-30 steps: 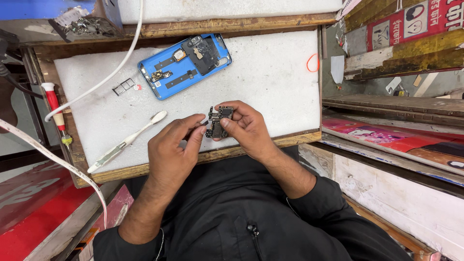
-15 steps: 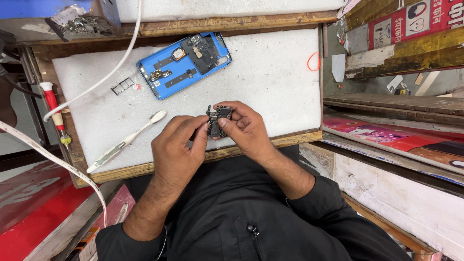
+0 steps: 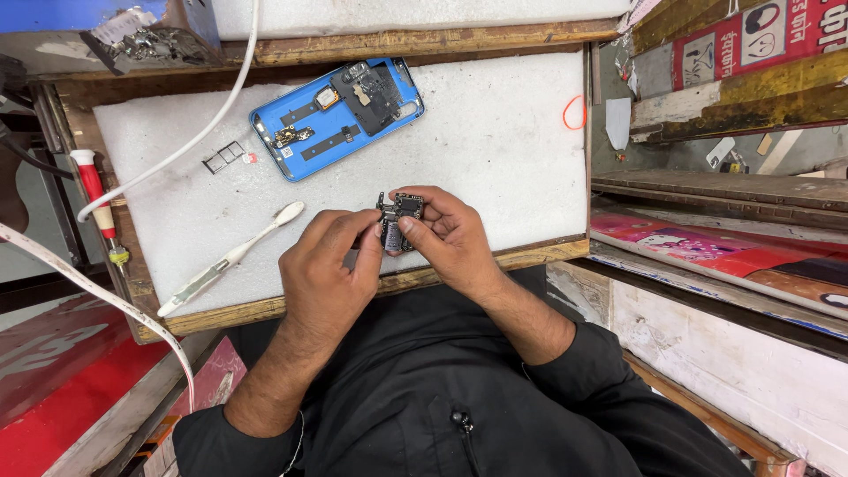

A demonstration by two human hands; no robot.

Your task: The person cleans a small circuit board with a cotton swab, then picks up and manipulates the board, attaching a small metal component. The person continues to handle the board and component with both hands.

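Opened blue phone shell (image 3: 336,117) lies on the white foam mat (image 3: 495,150). White toothbrush (image 3: 231,258) near its front edge; red-handled screwdriver (image 3: 99,200) at left.

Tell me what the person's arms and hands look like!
Both hands are bare, with no gloves or rings that show. The left hand and right hand come out of black sleeves pushed up the forearms. A thin light band seems to circle the left arm near the sleeve edge.

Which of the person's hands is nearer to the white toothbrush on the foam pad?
Left. The left hand sits just right of the toothbrush, apart from it. The right hand lies farther right, beyond the small circuit board.
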